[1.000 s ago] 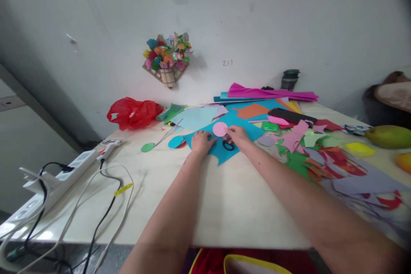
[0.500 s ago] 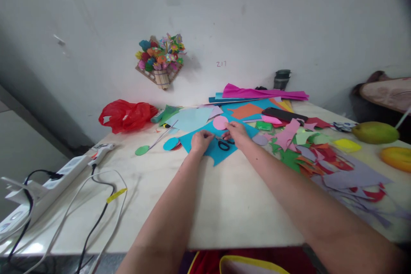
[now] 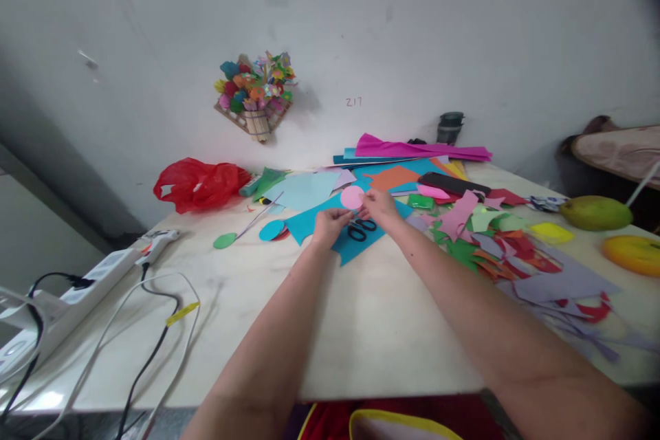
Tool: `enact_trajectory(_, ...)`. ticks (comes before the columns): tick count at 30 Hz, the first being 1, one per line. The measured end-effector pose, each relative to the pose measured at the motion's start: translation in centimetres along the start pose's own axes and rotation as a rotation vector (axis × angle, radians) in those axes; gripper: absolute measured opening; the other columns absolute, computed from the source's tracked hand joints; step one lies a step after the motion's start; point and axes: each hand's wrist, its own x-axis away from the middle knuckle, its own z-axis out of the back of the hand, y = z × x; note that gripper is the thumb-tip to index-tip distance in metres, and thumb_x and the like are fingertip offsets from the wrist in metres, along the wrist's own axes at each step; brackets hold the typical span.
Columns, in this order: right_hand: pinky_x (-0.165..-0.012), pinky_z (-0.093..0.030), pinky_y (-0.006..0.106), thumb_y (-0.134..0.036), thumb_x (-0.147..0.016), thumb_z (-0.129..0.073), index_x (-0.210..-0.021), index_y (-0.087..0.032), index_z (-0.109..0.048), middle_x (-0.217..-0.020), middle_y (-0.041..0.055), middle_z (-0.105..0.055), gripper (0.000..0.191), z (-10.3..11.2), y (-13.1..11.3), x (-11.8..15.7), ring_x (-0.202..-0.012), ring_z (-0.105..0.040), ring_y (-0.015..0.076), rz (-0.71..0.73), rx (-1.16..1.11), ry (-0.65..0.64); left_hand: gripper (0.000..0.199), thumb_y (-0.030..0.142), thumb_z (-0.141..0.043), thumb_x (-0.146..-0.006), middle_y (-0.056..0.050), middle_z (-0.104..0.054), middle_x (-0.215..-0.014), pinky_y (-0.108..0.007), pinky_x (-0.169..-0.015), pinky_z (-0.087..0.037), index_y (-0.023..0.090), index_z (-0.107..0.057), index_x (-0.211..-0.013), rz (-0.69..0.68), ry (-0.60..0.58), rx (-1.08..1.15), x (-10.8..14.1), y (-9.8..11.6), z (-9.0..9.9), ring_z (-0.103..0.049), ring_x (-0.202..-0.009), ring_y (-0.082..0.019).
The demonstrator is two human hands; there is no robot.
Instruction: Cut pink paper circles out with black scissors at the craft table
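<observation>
Both hands have drawn slightly nearer since the earlier frames, scissors now fully uncovered; right hand (image 3: 380, 206) pinches the pink paper circle (image 3: 352, 197) by its edge, circle lifted just above the teal paper sheet (image 3: 315, 220); left hand (image 3: 330, 225) curled loosely, fingertips on the teal sheet beside the circle, holding nothing clear; black-handled scissors (image 3: 361, 228) lie on the teal sheet between and just below the hands; pale tabletop (image 3: 371, 316) bare in the near middle; heap of paper offcuts (image 3: 515, 254) to the right, mango (image 3: 595, 212) past it; teal disc (image 3: 271, 229) and green disc (image 3: 225, 241) left of the sheet; red plastic bag (image 3: 199, 183) at the back left against a white wall (image 3: 412, 27); paper-flower bouquet (image 3: 255, 93) hung on the wall; magenta crepe roll (image 3: 420, 150) and dark cup (image 3: 450, 128) at the back; white power strip (image 3: 93, 280) with cables (image 3: 155, 350) at the left edge.
</observation>
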Motion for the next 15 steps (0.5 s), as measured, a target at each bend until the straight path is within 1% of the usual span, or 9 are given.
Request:
enact_trajectory(2,-0.058,-0.051,0.028,-0.029,-0.091,-0.046,-0.084,-0.017,-0.060,-0.068,0.0056,-0.067,0.020,1.3,0.2,-0.5,-0.060,-0.065,0.0175,0.097,0.186,0.105,0.024,0.038,-0.066,-0.070,-0.006,-0.068,-0.073,-0.027,-0.067,-0.045,0.015,-0.071,-0.076,0.003,0.019,-0.012,-0.1,0.0,0.4,-0.059,-0.066,-0.015)
enact_trajectory(4,-0.069,-0.049,0.031,-0.029,-0.091,-0.043,-0.089,-0.016,-0.063,-0.080,0.0109,-0.069,0.024,2.8,0.4,-0.8,-0.078,-0.066,0.0226,0.135,0.439,0.281,0.026,0.037,-0.062,-0.073,-0.007,-0.069,-0.079,-0.029,-0.071,-0.046,0.016,-0.072,-0.084,0.007,0.114,-0.169,-0.3,0.0,1.1,-0.061,-0.074,-0.018)
enact_trajectory(5,-0.074,-0.047,0.033,-0.029,-0.091,-0.043,-0.092,-0.014,-0.064,-0.087,0.0141,-0.069,0.026,3.6,0.5,-0.9,-0.088,-0.064,0.0262,0.130,0.561,0.369,0.026,0.036,-0.062,-0.074,-0.008,-0.070,-0.085,-0.030,-0.074,-0.045,0.016,-0.072,-0.088,0.006,0.184,-0.279,-0.3,0.0,1.5,-0.062,-0.080,-0.020)
enact_trajectory(6,-0.076,-0.046,0.035,-0.029,-0.092,-0.041,-0.095,-0.013,-0.065,-0.093,0.0169,-0.068,0.029,4.3,0.6,-0.9,-0.095,-0.062,0.0290,0.104,0.649,0.420,0.027,0.034,-0.061,-0.075,-0.009,-0.070,-0.092,-0.032,-0.078,-0.045,0.017,-0.072,-0.092,0.010,0.233,-0.389,-0.3,0.1,1.8,-0.062,-0.086,-0.022)
enact_trajectory(8,-0.075,-0.044,0.038,-0.030,-0.092,-0.038,-0.100,-0.011,-0.065,-0.102,0.0203,-0.066,0.034,5.3,0.8,-0.8,-0.101,-0.058,0.0326,0.054,0.754,0.482,0.031,0.032,-0.060,-0.076,-0.011,-0.069,-0.099,-0.034,-0.082,-0.044,0.018,-0.071,-0.101,0.082,0.301,-0.573,-0.2,0.2,2.5,-0.061,-0.095,-0.026)
enact_trajectory(10,-0.075,-0.044,0.039,-0.030,-0.092,-0.038,-0.102,-0.009,-0.065,-0.107,0.0224,-0.063,0.036,5.7,0.9,-0.7,-0.107,-0.054,0.0344,0.041,0.817,0.505,0.035,0.031,-0.060,-0.075,-0.012,-0.069,-0.104,-0.035,-0.086,-0.043,0.020,-0.069,-0.107,0.100,0.315,-0.701,0.0,0.4,2.9,-0.058,-0.107,-0.027)
enact_trajectory(12,-0.076,-0.043,0.039,-0.030,-0.092,-0.038,-0.103,-0.009,-0.065,-0.110,0.0228,-0.061,0.035,5.5,0.9,-0.6,-0.109,-0.053,0.0344,0.059,0.839,0.485,0.037,0.030,-0.061,-0.074,-0.012,-0.067,-0.110,-0.035,-0.089,-0.041,0.021,-0.068,-0.110,0.098,0.298,-0.813,0.1,0.5,3.1,-0.052,-0.116,-0.028)
enact_trajectory(13,-0.075,-0.044,0.039,-0.030,-0.092,-0.038,-0.102,-0.010,-0.065,-0.110,0.0223,-0.061,0.035,5.1,1.0,-0.6,-0.107,-0.054,0.0337,0.070,0.832,0.462,0.038,0.030,-0.062,-0.074,-0.012,-0.066,-0.114,-0.035,-0.091,-0.040,0.021,-0.067,-0.111,0.093,0.287,-0.862,0.1,0.5,3.2,-0.050,-0.119,-0.028)
enact_trajectory(15,-0.071,-0.045,0.037,-0.031,-0.093,-0.036,-0.099,-0.011,-0.065,-0.103,0.0200,-0.064,0.036,4.3,1.0,-0.7,-0.097,-0.060,0.0308,0.110,0.785,0.364,0.041,0.030,-0.062,-0.074,-0.012,-0.063,-0.120,-0.037,-0.095,-0.038,0.021,-0.065,-0.114,0.090,0.272,-0.935,0.1,0.4,3.3,-0.048,-0.122,-0.029)
